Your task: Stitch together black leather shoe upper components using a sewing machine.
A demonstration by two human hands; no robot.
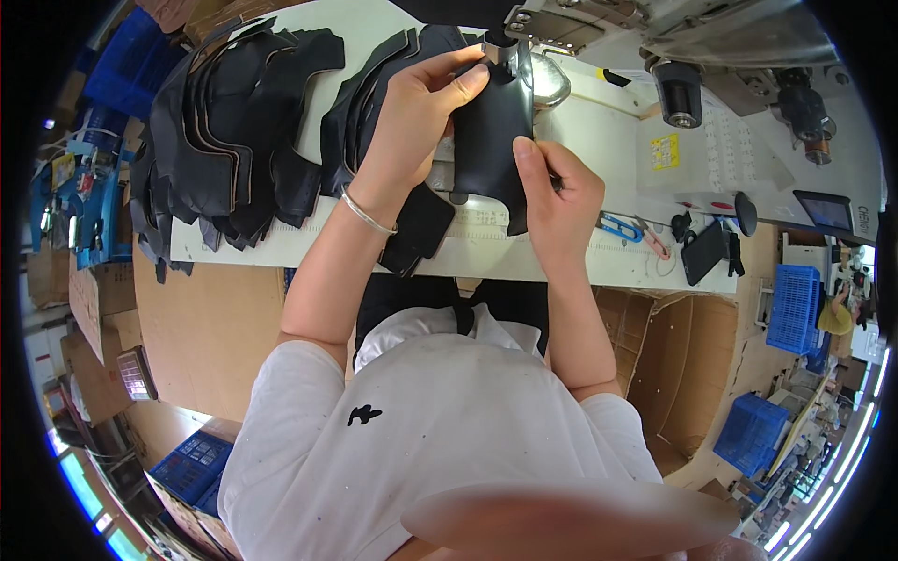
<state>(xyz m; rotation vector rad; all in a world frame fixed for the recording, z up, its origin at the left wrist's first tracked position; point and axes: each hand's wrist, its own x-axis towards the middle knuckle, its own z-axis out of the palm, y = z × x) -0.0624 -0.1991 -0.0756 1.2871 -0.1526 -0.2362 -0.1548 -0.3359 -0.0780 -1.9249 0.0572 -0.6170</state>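
A smooth black leather-like piece (491, 140) lies under the needle area of a sewing machine (580, 33). My left hand (416, 117), a bracelet on its wrist, pinches the piece's upper left edge between thumb and finger, close to the presser foot. On the piece's right edge, lower down, the thumb and fingers of my right hand (559, 192) are closed; its fingertips are partly hidden. Left of my hands, one pile of cut black pieces (220, 122) sits on the white table (323, 248). A second, smaller pile (360, 107) lies partly behind my left forearm.
Blue thread snips (619, 227), a pink-handled tool (655, 240) and a black phone-like slab (703, 252) lie on the table at right. An open cardboard box (687, 374) stands below the table's right front edge. Blue crates (795, 309) are farther right.
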